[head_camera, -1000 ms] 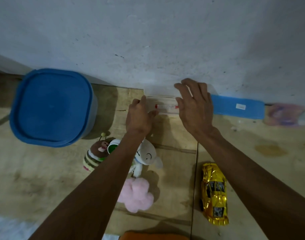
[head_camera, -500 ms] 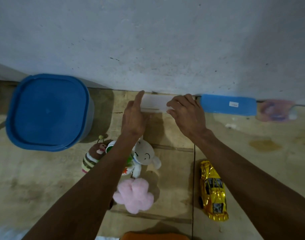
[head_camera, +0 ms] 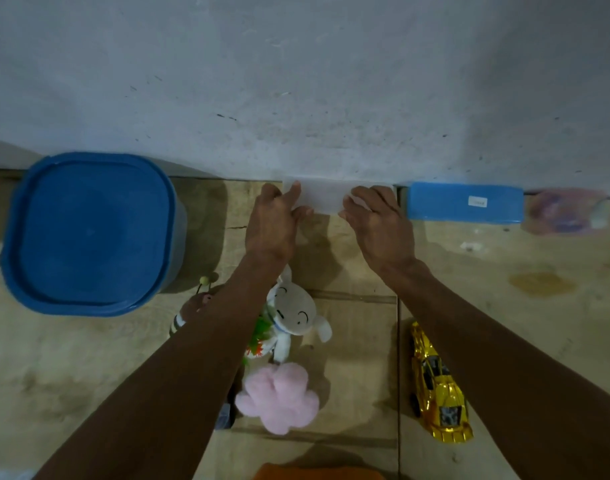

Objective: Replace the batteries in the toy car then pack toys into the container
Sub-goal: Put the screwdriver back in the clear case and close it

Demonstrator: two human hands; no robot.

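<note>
Shiny gold foil-look toy car [head_camera: 438, 386]; left of it, a fluffy pink plush [head_camera: 277, 396] (soft pile); smooth blue plastic container lid [head_camera: 89, 233]; rough, scuffed wall [head_camera: 296, 81].

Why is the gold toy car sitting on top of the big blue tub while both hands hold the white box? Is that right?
Not quite. In the head view the gold toy car lies on the floor, far from the big blue tub. Both hands do hold the white box.

Both arms reach forward, nearly straight. The left hand [head_camera: 274, 221] and the right hand [head_camera: 378, 220] face each other, fingers curled inward.
</note>
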